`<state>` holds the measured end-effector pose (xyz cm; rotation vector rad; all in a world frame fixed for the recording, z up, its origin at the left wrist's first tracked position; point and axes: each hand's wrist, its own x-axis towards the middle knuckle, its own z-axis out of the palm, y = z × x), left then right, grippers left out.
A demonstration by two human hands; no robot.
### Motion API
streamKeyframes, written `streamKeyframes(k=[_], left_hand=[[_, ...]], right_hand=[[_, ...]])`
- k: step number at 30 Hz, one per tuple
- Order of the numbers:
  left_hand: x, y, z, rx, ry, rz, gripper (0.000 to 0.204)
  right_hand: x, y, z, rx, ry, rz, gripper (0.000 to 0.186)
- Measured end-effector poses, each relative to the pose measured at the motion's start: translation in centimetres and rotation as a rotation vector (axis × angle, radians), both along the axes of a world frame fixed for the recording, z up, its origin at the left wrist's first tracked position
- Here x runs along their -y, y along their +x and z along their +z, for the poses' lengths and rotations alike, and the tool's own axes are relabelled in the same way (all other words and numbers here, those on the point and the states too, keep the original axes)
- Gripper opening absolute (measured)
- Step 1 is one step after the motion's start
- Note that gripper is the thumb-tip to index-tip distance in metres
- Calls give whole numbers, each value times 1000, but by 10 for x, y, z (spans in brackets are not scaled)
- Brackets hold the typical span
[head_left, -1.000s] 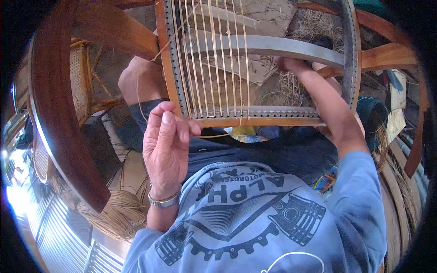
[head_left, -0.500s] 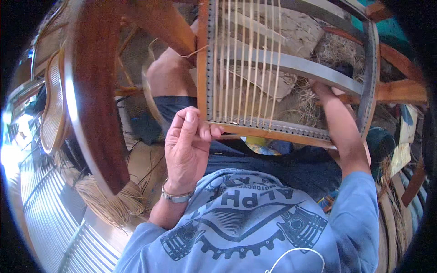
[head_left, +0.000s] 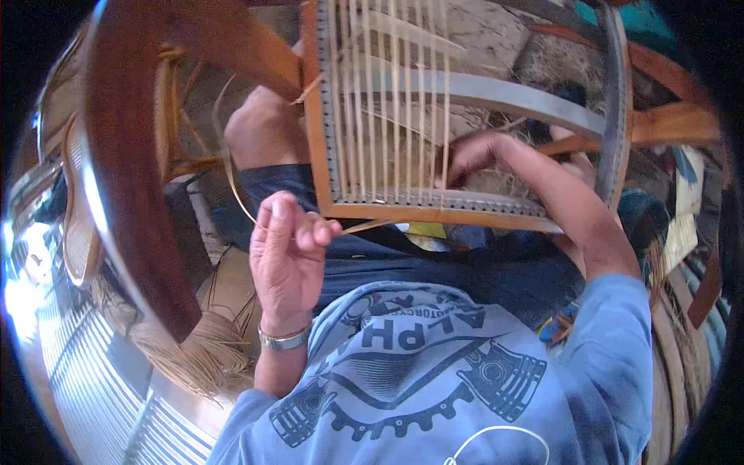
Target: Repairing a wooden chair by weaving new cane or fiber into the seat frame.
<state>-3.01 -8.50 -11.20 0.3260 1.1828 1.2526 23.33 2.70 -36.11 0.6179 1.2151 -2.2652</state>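
Note:
A wooden chair frame (head_left: 387, 211) with rows of small holes along its rails lies across my lap. Several pale cane strands (head_left: 397, 108) run over its left half, from the near rail toward the far side. Just off the near left corner, my left hand (head_left: 288, 252) is closed in a pinch on a cane strip (head_left: 364, 227) that stretches to the underside of the near rail. A loose length loops up behind that hand. My right hand (head_left: 471, 159) reaches inside the frame beside the rightmost strand, its fingers low near the rail and smeared by motion.
A dark wooden chair leg or arm (head_left: 139, 170) rises close on the left. Behind it stands a woven cane panel (head_left: 77, 209). A coil of cane (head_left: 186, 349) lies below. Fibre scraps (head_left: 554, 70) litter the floor beyond the frame, crossed by a curved grey rail (head_left: 496, 89).
My right hand has come up from the far right of the opening to the rightmost strand. My left hand has drawn away from the rail, with more cane strip showing. The frame sits further left in view.

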Motion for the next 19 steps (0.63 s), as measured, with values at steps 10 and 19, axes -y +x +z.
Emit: streamKeyframes(k=[10,19], left_hand=[[0,5,-7,45,71,-54,22],[5,26,-12,21,169,-315,24]], right_hand=[[-27,21,-53,355,1180,272,39],[-19,-2,-20,-202,9,223,58]])
